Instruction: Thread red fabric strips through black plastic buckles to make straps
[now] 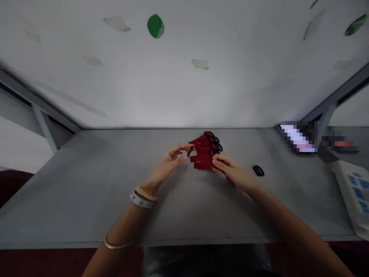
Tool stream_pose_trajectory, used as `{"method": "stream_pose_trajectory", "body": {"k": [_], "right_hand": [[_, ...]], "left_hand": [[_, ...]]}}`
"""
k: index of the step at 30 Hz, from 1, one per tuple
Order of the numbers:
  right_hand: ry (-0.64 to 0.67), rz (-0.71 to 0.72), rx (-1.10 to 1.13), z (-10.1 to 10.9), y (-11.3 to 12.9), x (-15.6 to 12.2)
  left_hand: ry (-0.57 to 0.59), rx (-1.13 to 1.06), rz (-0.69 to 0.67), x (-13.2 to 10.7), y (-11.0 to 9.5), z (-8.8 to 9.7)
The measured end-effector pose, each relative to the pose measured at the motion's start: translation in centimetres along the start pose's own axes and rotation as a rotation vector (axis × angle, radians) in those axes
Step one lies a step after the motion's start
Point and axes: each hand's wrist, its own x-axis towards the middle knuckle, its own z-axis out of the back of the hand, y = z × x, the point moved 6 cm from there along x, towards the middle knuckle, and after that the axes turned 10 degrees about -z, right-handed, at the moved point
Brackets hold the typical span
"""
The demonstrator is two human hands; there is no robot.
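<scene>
Left grip pinches a black piece; right grip, red straps, nearer the back edge of the counter. Straps appear light, limp: hold by ends.

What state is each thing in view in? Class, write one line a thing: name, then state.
Left hand: closed, pinching the small black piece
Small black piece: held, tilted
Right hand: closed on the red strips
Red strips: fanned out, overlapping
Black loops: at the strips' far ends
Loose black buckle: lying apart on the table
Green sticker: stuck to the wall
</scene>
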Motion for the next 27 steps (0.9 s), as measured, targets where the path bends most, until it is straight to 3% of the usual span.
{"method": "stream_pose_trajectory", "body": {"k": [4,10,15,21,27], "right_hand": [[0.004,-0.025,0.026,-0.4,-0.2,0.0],[-0.015,-0.041,0.025,-0.3,-0.2,0.1],[-0.008,-0.010,0.029,-0.5,-0.4,0.2],[-0.014,0.019,0.234,-1.1,-1.7,0.6],[0.029,0.114,0.162,-1.3,-0.8,0.3]], "left_hand": [[0.037,-0.042,-0.019,-0.2,0.2,-1.8],[0.062,0.013,-0.051,-0.2,-0.1,-2.1],[0.121,0.269,-0.129,-0.3,-0.7,-3.2],[0.154,0.664,-0.270,-1.1,-1.1,-5.1],[0.153,0.730,-0.252,-1.1,-1.0,-5.0]]}}
